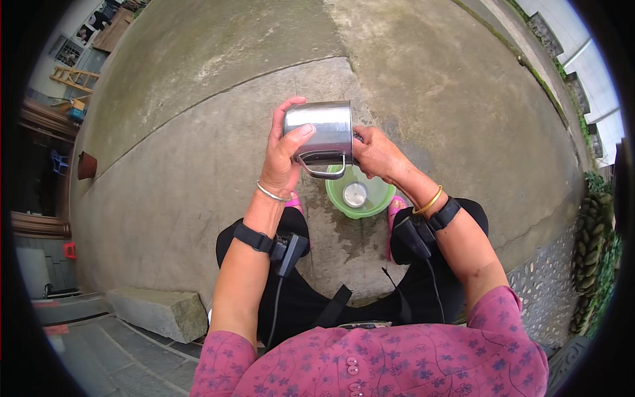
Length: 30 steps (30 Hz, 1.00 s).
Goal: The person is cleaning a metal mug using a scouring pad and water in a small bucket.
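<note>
A shiny stainless steel mug [320, 124] lies on its side in the air, its mouth towards the right and its handle towards me. My left hand [285, 144] grips it around the base end, thumb across the wall. At the mouth, my right hand [379, 154] pinches a dark, coarse scouring pad [357, 137], which is mostly hidden by the fingers and the rim. Below the mug, between my feet, stands a light green plastic basin [359, 214] with water in it. A round metal object [355, 194] sits in that basin; I cannot tell whether it is a cup or a lid.
Wet patches mark the concrete ground [223, 164] around the basin. A stone block [158, 310] lies at the lower left. Farther left stand a brown flowerpot [87, 165] and a wooden ladder [74, 78]. A pebbled strip [543, 278] runs along the right.
</note>
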Motion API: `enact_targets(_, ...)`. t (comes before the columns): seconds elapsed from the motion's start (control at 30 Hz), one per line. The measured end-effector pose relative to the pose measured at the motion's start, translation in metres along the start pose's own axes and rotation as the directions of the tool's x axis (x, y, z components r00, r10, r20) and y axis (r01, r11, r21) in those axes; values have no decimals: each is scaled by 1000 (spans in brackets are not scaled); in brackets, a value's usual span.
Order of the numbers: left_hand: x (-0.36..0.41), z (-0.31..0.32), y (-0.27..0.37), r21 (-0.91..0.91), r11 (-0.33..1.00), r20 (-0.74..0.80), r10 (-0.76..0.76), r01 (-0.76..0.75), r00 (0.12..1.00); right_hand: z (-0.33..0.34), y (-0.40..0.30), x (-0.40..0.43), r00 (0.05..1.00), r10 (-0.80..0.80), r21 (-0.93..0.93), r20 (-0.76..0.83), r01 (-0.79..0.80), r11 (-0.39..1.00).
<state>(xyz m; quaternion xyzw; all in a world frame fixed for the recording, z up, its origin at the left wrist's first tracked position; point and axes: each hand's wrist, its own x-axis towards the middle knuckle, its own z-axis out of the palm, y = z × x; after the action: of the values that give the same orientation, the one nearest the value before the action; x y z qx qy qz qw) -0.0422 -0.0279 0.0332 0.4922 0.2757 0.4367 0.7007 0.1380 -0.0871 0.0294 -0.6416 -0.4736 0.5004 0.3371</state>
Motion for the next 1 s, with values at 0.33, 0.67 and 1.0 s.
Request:
enact_targets(0.33, -6, -12, -9, -483, 852, 85, -185, 203, 979, -51, 10, 38, 893, -164, 2, -419, 182, 983)
enact_targets(0.67, 1, -18, -15, -433, 887, 14, -171, 160, 985, -49, -16, 1, 975, -97, 498, -198, 185, 847)
enact_targets(1.0, 3, 6, -3, -228, 966, -4, -129, 124, 992, -25, -13, -14, 910, -401, -297, -107, 356, 886)
